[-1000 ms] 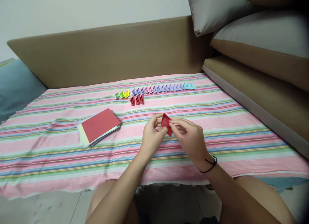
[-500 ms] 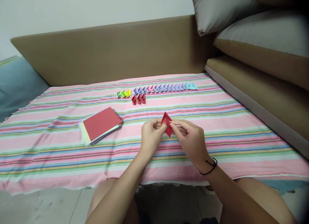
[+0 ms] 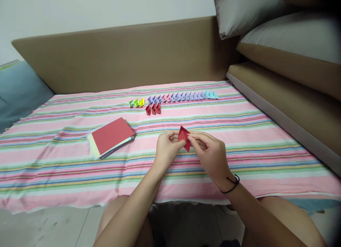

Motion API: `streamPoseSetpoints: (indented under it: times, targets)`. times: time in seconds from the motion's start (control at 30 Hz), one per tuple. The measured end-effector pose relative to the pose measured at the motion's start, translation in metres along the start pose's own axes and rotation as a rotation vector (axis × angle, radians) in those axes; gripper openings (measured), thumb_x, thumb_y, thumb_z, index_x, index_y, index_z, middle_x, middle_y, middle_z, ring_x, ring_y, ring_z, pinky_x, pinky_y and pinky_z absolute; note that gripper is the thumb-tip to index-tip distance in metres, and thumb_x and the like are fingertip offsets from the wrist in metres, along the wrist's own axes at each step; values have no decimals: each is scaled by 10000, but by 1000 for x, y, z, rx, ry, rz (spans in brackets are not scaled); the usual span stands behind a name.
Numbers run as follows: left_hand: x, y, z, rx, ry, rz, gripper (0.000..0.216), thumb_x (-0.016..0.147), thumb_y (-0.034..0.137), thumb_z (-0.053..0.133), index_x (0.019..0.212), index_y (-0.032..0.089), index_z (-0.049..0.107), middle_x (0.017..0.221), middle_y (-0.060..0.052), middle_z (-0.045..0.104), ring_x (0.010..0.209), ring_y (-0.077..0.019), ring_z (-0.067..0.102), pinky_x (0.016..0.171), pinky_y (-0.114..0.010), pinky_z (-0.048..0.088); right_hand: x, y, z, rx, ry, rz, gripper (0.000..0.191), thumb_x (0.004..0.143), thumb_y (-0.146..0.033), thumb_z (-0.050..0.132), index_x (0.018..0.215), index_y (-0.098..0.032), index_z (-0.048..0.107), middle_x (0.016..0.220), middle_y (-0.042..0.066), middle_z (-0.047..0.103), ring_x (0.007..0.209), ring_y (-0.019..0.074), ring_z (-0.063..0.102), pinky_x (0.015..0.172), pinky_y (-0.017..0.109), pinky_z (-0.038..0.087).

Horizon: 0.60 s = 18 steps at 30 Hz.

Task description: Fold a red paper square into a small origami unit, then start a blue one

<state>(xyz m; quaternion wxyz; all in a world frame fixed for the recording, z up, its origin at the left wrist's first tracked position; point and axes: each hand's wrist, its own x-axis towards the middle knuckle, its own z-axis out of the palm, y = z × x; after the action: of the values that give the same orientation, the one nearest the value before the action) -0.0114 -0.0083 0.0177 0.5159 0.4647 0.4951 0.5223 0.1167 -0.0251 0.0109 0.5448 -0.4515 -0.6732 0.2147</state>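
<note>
A small folded red paper boat (image 3: 183, 133) is held between my two hands, its pointed end facing away from me. My left hand (image 3: 168, 144) pinches its left side, thumb in front and fingers behind. On the right side, my right hand (image 3: 209, 147) grips it between thumb and index finger. Three dark red paper boats (image 3: 153, 109) stand in a short row farther off. Behind them runs a long row of purple, pink and light blue paper boats (image 3: 182, 96). Green and yellow boats (image 3: 136, 103) sit at its left.
To the left lies a stack of coloured paper (image 3: 113, 135) with a red sheet on top. A striped cloth (image 3: 66, 162) covers the seat. The brown backrest (image 3: 128, 59) rises behind, and cushions (image 3: 287, 80) are piled at the right.
The red paper boat's far tip has tilted slightly down and to the left. My left thumb has shifted a little on it. Both hands keep their hold.
</note>
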Motion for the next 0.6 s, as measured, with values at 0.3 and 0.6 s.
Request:
streamPoseSetpoints:
  times: [0.3,0.6]
  targets:
    - [4,-4,-2,-62,-4,-55,257,518,35,624,755,129,658,673,2,679,623,-118,615,615,-213,485,-2,0,3,-2,-41,-26,170,846,-171,519,861,-227,679,921,47,701,863,188,659,724,312,580]
    - [1,0,-1,7,-10,34,218,542,53,626,743,123,671,667,-7,687,621,-130,626,606,-211,478,-1,-1,1,-6,-18,-14,161,840,-159,526,848,-215,677,876,50,693,815,180,657,678,291,577]
